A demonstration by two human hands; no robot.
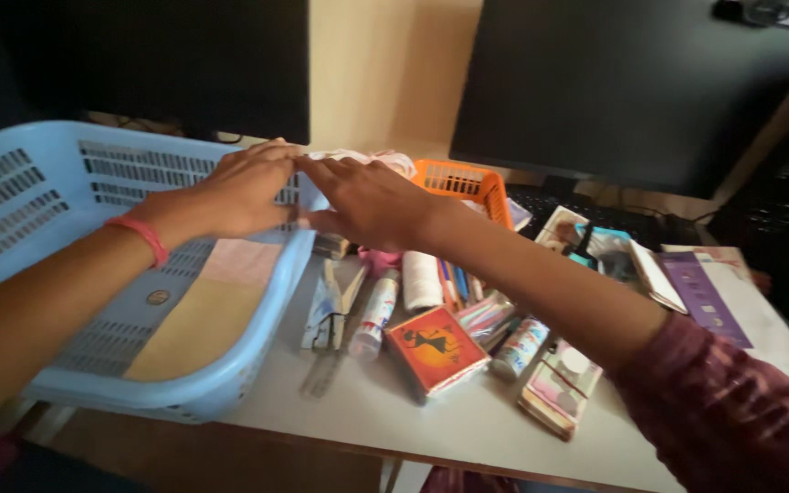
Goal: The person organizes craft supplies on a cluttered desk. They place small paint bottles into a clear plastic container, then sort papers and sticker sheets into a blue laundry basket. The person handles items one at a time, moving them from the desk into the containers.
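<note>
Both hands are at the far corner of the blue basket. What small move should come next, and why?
Probably lower both hands a little and set the pale bundle inside the blue basket. The left hand and right hand meet fingertip to fingertip over the basket's far right corner, with the bundle just behind them. Only flat folded cloth lies in the basket. Whether they grip the bundle is unclear.

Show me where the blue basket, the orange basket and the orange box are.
blue basket (pixel 11 196): head view, left slotted wall.
orange basket (pixel 460 178): head view, front wall.
orange box (pixel 435 345): head view, printed top face.
</note>
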